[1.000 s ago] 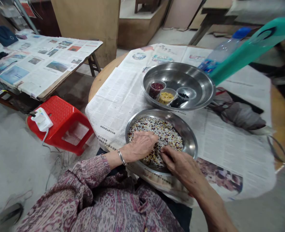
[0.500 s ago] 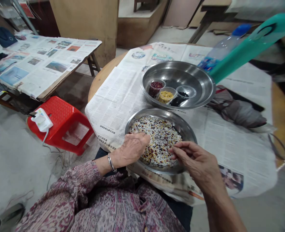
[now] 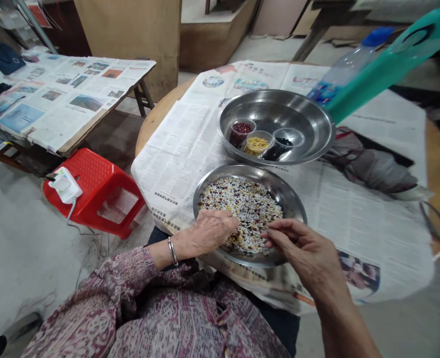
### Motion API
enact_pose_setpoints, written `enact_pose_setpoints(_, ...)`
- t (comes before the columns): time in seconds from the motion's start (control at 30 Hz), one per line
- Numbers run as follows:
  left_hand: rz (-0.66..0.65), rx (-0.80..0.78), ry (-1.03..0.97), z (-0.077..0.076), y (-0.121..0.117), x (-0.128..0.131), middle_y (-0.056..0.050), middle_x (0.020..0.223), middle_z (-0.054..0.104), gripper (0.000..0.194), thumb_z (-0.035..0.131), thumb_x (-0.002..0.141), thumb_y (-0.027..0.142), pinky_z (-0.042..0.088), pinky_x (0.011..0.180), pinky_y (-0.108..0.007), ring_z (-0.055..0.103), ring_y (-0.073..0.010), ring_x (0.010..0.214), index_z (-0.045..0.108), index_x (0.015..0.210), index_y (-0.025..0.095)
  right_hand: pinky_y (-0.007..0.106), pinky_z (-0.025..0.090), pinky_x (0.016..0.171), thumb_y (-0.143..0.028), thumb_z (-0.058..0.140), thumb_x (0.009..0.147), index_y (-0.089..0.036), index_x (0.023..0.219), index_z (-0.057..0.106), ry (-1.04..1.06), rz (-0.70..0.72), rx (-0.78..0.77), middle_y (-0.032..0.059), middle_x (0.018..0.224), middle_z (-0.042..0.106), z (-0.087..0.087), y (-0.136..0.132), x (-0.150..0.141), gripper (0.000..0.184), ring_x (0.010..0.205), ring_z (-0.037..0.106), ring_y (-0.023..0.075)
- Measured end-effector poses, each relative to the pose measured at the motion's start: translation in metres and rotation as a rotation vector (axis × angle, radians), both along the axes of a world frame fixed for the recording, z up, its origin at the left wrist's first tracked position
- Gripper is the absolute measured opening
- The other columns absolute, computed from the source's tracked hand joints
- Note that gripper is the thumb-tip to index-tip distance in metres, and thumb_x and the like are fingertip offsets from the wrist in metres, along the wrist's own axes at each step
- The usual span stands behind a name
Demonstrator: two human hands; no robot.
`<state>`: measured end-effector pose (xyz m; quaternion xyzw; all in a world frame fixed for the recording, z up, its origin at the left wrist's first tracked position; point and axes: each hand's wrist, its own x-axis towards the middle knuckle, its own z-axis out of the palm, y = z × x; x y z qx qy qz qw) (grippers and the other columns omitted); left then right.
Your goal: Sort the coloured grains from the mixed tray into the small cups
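A shallow steel bowl [image 3: 298, 209] in front of me holds a mix of white grains with red, yellow and black beans [image 3: 247, 206]. My left hand [image 3: 208, 231] reaches over its left side, fingers bent down and closed at the mix; what they pinch is hidden. Over the right side, my right hand [image 3: 304, 248] has thumb and index finger pinched together, but anything between them is too small to name. Behind stands a larger steel basin [image 3: 309, 129] with clear cups of red beans [image 3: 242, 128], yellow beans [image 3: 256, 144] and black beans [image 3: 283, 141].
Newspaper [image 3: 175, 144] covers the round table. A plastic bottle [image 3: 348, 64], a long green object [image 3: 391, 67] and a grey folded umbrella-like bundle [image 3: 376, 166] lie beyond and right of the basin. At left stand a red stool [image 3: 96, 186] with a power strip [image 3: 65, 185] and another newspaper-covered table [image 3: 66, 114].
My left hand has moved slightly right and down over the mix. My right hand keeps its pinch in nearly the same place. The view has shifted slightly.
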<state>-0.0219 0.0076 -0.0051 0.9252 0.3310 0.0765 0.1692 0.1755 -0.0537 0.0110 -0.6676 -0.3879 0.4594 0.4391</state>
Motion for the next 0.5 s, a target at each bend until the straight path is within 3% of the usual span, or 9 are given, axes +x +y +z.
enact_pose_setpoints(0.13, 0.102, -0.105, -0.118, 0.019, -0.002, -0.006, -0.003, 0.086, 0.063, 0.026, 0.042, 0.099, 0.025, 0.036, 0.065, -0.026, 0.055, -0.0128, 0.076, 0.062, 0.085, 0.016, 0.025, 0.049, 0.052, -0.058, 0.074, 0.065, -0.017, 0.087, 0.070, -0.038, 0.121, -0.043, 0.0040, 0.065, 0.067, -0.003, 0.000, -0.002, 0.046, 0.056, 0.061, 0.0150)
enact_pose_setpoints(0.23, 0.260, -0.309, -0.395, 0.032, -0.003, -0.006, -0.002, 0.078, 0.060, 0.025, 0.047, 0.097, 0.028, 0.037, 0.070, -0.026, 0.051, -0.0117, 0.073, 0.060, 0.080, 0.015, 0.026, 0.047, 0.050, -0.058, 0.069, 0.071, -0.018, 0.087, 0.070, -0.118, 0.247, -0.030, 0.0040, 0.069, 0.068, -0.005, 0.002, -0.005, 0.043, 0.057, 0.060, 0.0155)
enact_pose_setpoints(0.3, 0.403, -0.588, -0.643, 0.038, -0.003, -0.005, 0.002, 0.068, 0.052, 0.025, 0.048, 0.096, 0.028, 0.036, 0.064, -0.024, 0.046, -0.0093, 0.064, 0.058, 0.076, 0.016, 0.027, 0.046, 0.053, -0.052, 0.064, 0.079, -0.020, 0.084, 0.070, -0.289, 0.360, 0.052, 0.0033, 0.071, 0.068, -0.006, 0.004, -0.008, 0.033, 0.059, 0.060, 0.0158)
enact_pose_setpoints(0.43, 0.678, -1.340, -1.060, 0.041, -0.003, -0.004, 0.004, 0.064, 0.043, 0.023, 0.047, 0.095, 0.027, 0.029, 0.050, -0.019, 0.036, -0.0043, 0.051, 0.053, 0.076, 0.014, 0.028, 0.045, 0.062, -0.033, 0.049, 0.090, -0.022, 0.083, 0.067, -0.682, 0.554, 0.314, 0.0039, 0.077, 0.069, -0.011, 0.005, -0.018, 0.022, 0.067, 0.062, 0.0166)
enact_pose_setpoints(0.5, 0.741, -1.518, -1.191, 0.040, -0.003, -0.005, 0.002, 0.070, 0.050, 0.017, 0.049, 0.093, 0.021, 0.034, 0.053, -0.016, 0.043, -0.0033, 0.055, 0.056, 0.080, 0.012, 0.028, 0.042, 0.060, -0.025, 0.043, 0.092, -0.022, 0.081, 0.064, -0.881, 0.603, 0.374, 0.0043, 0.074, 0.066, -0.015, 0.004, -0.024, 0.024, 0.065, 0.060, 0.0166)
